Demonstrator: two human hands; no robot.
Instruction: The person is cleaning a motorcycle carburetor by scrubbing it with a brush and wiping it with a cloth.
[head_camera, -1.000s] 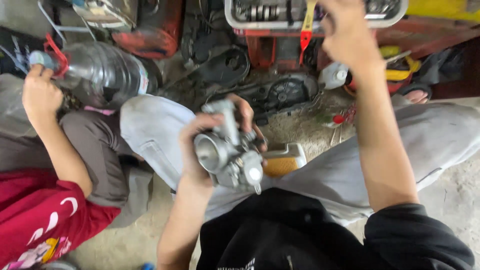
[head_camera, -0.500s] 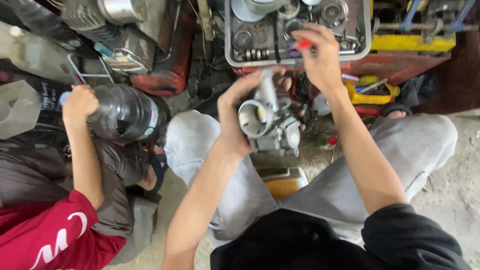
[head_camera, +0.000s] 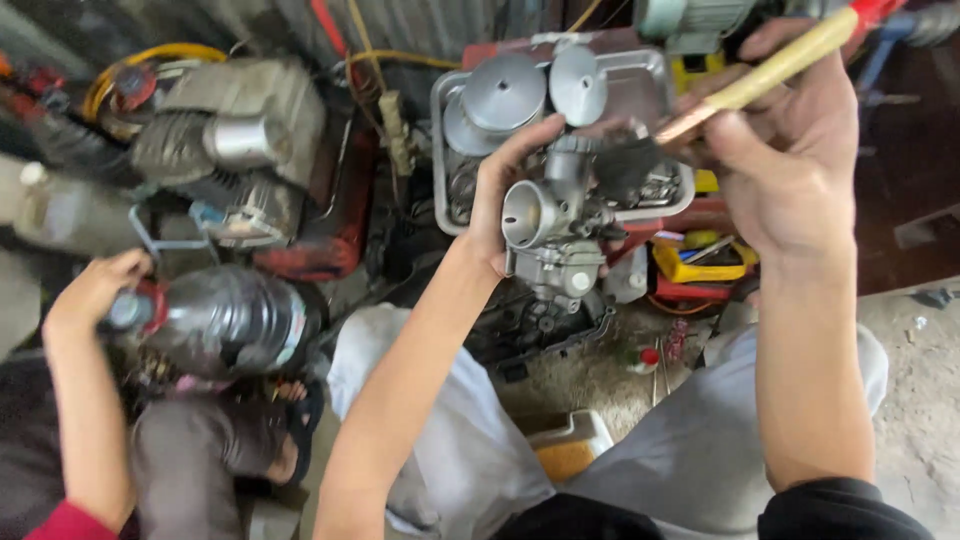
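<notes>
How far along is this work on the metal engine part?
Already off the engine, the carburetor is held up by the left hand. In hand: the right hand puts a brush to its top. Left: loose parts wait in the metal tray.

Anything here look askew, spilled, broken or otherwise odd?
Nothing clearly damaged or spilled. The left hand grips the carburetor; the right hand holds a brush with its bristles at the carburetor's top. Beside them, another person's hand holds a large plastic bottle tipped on its side, its cap end in that hand; no liquid visible outside it.
</notes>
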